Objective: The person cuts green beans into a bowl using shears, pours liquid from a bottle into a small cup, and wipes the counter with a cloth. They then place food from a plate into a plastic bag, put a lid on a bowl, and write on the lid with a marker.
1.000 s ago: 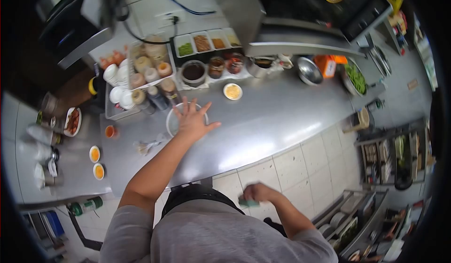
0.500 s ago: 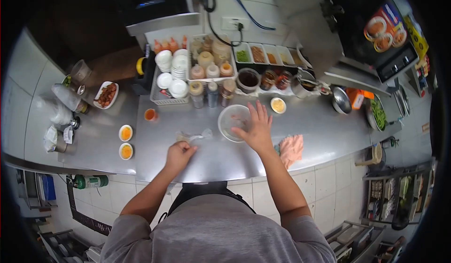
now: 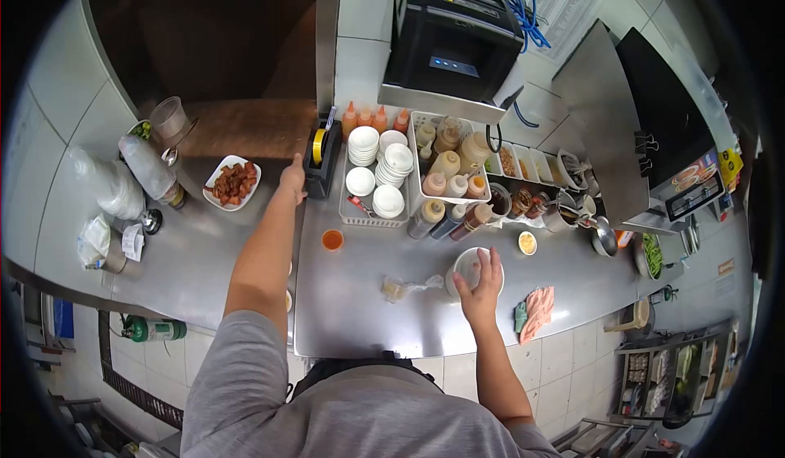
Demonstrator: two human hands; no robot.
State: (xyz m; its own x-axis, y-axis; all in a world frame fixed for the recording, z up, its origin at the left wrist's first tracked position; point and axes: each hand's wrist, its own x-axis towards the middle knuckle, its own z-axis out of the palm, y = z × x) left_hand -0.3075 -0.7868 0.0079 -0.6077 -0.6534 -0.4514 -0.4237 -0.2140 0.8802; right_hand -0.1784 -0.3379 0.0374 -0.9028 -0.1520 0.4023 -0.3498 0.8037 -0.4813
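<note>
Your left hand (image 3: pixel 292 178) is stretched to the far side of the counter (image 3: pixel 360 327), arm almost straight, and its fingertips meet the near-left corner of the black tape dispenser (image 3: pixel 320 157). The fingers look loosely curled, but from here you cannot tell whether they grip it or only touch it. The dispenser's long axis runs near to far, with its yellow roll on top. It lies just right of that hand and well apart from your other one.

Your right hand (image 3: pixel 481 286) is near your body, with its fingers spread wide. It lies palm down over the right part of the round white bowl (image 3: pixel 460 266) and holds nothing closed.

A crumpled clear bag (image 3: pixel 406 288) lies just left of the bowl. A pink cloth (image 3: pixel 538 311) sits to its right, close to the near edge.

Left of the dispenser is a plate of fried pieces (image 3: pixel 233 182). Tight on its right is a basket (image 3: pixel 364 222) of stacked white dishes, so that side has no room. An orange sauce cup (image 3: pixel 332 240) stands nearer you, between your two arms. Bare steel lies open in the middle of the counter. Squeeze bottles (image 3: pixel 448 221) crowd the far side of the bowl.
</note>
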